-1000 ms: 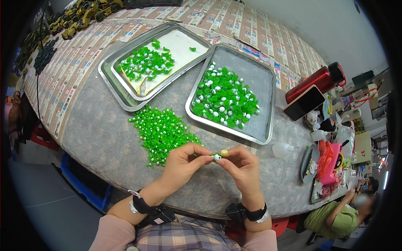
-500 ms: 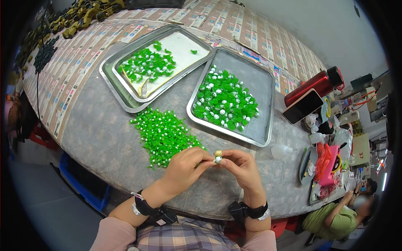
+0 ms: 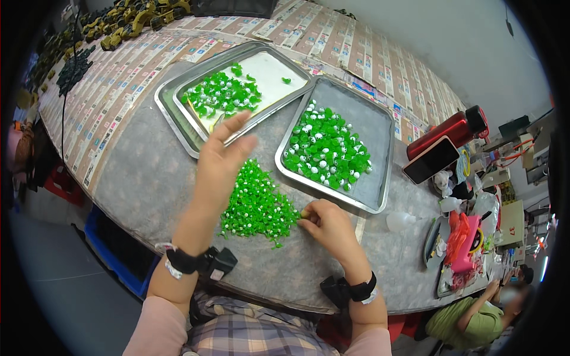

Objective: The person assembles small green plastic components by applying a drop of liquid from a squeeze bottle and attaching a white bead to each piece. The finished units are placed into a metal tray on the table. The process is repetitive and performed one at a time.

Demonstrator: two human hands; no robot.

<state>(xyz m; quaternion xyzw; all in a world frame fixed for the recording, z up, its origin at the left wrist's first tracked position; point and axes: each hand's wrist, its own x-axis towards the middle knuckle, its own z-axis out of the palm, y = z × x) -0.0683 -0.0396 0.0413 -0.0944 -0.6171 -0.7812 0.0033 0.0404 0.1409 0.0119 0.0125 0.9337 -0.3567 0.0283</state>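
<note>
Half a second ago both hands met over one small piece; now the left hand [image 3: 222, 157] is lifted, fingers spread, empty, beside the green pile [image 3: 256, 204] on the counter [image 3: 142, 178]. The right hand [image 3: 326, 224] pinches a piece at the pile's edge. Two trays: the far tray [image 3: 178, 113] and near tray [image 3: 380, 190] both hold green pieces.

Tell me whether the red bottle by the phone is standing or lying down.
Lying down. The red bottle rests on its side on the table, black cap toward the right, beside the phone.

A dark-screened phone [image 3: 431, 160] leans on a red bottle [image 3: 448, 132], right of the trays.
</note>
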